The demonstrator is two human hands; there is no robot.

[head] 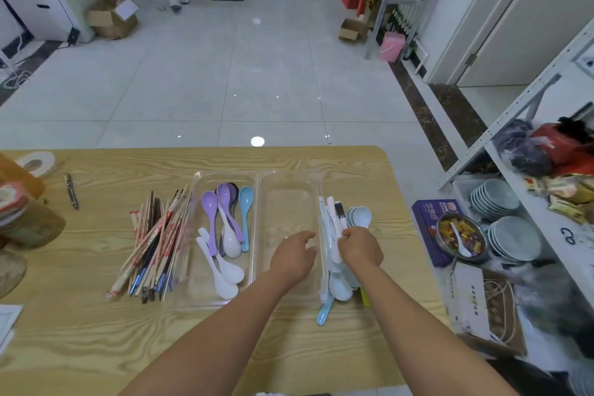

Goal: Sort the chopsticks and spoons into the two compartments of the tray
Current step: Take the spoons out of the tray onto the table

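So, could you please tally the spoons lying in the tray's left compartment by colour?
Lilac spoons: 2
Dark purple spoon: 1
Blue spoon: 1
White spoons: 3
Total: 7

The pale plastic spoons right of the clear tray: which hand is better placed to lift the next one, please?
Right: the right hand grips those pale plastic spoons; the left hand hangs open over the empty compartment of the clear tray.
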